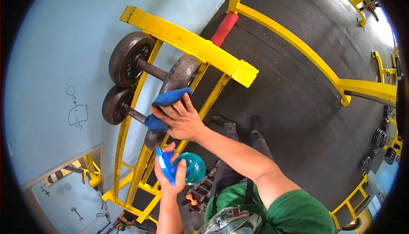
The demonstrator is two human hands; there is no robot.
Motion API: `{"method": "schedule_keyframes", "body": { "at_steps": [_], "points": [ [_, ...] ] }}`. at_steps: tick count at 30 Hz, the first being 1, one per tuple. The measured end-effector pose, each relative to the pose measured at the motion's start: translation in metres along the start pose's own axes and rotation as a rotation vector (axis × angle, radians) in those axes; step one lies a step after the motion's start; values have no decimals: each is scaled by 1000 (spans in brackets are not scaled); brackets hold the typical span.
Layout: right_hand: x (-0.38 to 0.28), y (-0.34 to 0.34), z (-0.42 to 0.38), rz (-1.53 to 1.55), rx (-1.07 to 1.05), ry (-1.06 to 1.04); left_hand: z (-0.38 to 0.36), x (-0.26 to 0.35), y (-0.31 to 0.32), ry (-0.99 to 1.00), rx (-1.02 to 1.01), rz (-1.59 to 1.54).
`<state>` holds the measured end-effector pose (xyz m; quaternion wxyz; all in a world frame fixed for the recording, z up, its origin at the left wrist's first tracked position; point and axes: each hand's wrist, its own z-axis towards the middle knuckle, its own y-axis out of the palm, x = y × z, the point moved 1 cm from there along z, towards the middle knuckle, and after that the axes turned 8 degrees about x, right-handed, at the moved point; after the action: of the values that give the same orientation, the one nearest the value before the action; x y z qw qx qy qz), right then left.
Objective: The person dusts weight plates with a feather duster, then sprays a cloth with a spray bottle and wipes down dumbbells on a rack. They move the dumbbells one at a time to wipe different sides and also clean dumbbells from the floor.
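Observation:
My right hand presses a blue cloth against the near weights of the dumbbells on a yellow rack. Part of the cloth also shows below the fingers. Lower down, my left hand is wrapped round a spray bottle with a blue trigger head and a round teal body. The upper dumbbell has large dark, worn round plates. Beneath it lies a smaller dumbbell, its near end partly hidden by the cloth and my right hand.
A light blue wall with drawings stands at the left, with a mirror below. Yellow frames with a red pad cross the black floor. Small dumbbells lie near my legs; weight plates are far right.

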<state>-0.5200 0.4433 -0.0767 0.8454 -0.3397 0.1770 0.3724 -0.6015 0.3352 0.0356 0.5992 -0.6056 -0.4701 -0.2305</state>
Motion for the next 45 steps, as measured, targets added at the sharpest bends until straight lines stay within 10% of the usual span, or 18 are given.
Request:
{"method": "schedule_keyframes", "body": {
  "at_steps": [6,8,10,12,13,17,22,24,25,27,30,31,32,34,38,40,42,45],
  "points": [
    [59,-21,68,192,111,460,21,10,-8,44,-79,-12],
    [97,1,81,914,178,1099,24,9,-12,35,-82,-19],
    [67,-36,96,940,40,1121,33,10,-13,44,-108,-11],
    [15,-21,60,92,210,470,38,7,-16,58,-125,-26],
    [-2,-25,39,173,-54,208,40,8,-17,20,-113,-58],
    [30,3,18,27,187,43,44,6,-25,101,-195,60],
    [72,34,24,435,622,540,37,0,-27,33,-246,42],
    [67,37,13,1352,529,849,31,-6,-27,30,-253,36],
    [60,40,12,1169,636,926,30,-8,-24,37,-264,26],
    [49,79,-67,637,281,1003,27,-13,-17,11,-261,8],
    [-9,44,-55,649,-344,1517,28,-4,-9,9,-261,-3],
    [-30,108,-147,473,-79,1116,29,-1,-12,10,-299,27],
    [-32,29,-52,688,-56,1267,27,5,-14,1,-331,63],
    [-16,13,-10,248,297,741,17,17,-17,-39,-260,15],
    [41,18,14,671,338,1188,8,22,-20,-10,-271,33],
    [51,51,-9,1455,571,1644,2,23,-17,3,-246,19],
    [40,37,-7,1297,360,2017,-1,18,-13,31,-259,11],
    [4,13,-19,828,-297,1630,-5,15,-6,-3,-257,4]
  ]
}}
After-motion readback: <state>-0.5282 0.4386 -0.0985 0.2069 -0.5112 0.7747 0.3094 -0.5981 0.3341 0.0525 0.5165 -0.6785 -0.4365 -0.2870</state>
